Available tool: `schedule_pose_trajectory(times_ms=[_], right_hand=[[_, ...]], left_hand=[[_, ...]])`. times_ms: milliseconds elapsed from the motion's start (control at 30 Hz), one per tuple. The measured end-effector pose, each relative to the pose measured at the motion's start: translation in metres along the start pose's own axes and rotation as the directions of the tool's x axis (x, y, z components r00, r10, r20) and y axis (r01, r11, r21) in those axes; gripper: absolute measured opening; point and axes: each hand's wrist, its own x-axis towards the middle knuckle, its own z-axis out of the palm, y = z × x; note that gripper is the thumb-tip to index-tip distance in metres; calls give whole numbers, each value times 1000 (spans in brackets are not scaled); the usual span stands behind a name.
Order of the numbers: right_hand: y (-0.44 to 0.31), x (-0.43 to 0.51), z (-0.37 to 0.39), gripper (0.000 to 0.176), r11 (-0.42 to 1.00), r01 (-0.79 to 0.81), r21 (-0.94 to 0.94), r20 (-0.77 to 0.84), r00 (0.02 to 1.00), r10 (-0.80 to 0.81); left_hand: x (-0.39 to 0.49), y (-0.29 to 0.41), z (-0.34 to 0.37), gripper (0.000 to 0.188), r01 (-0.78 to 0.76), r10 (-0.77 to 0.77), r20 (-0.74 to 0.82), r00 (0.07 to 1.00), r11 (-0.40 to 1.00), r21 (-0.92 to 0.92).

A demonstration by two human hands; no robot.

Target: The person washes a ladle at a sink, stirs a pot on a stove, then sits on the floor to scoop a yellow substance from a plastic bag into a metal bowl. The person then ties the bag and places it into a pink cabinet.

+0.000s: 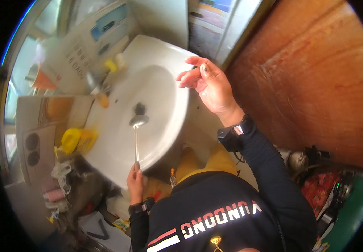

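Note:
My left hand grips the handle end of a long-handled metal ladle at the near edge of a white ceramic washbasin. The ladle's round head is over the basin's bowl, close to the dark drain; whether it touches the surface cannot be told. My right hand is raised over the basin's right rim, palm partly up and fingers loosely bent, holding nothing. Both wrists bear dark bands with small devices.
A yellow container stands by the basin's left edge. Behind it are a cardboard box with printing, an orange-and-white cup and a blurred utensil with an orange part. A reddish wooden panel rises at the right.

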Motion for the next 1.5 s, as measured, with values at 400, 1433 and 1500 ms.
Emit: schedule_pose_trajectory(times_ms=[400, 1433, 1500], right_hand=[[-176, -158, -70, 42, 858, 355, -372, 78, 933, -352], [-115, -593, -80, 41, 930, 341, 141, -829, 555, -77], [-121, -617, -63, 39, 910, 409, 58, -923, 369, -107]], left_hand=[[-13, 63, 125, 39, -213, 150, 262, 953, 949, 233], [-304, 90, 540, 56, -807, -690, 578, -435, 583, 89], [-337, 85, 554, 56, -873, -742, 506, -440, 486, -47]])
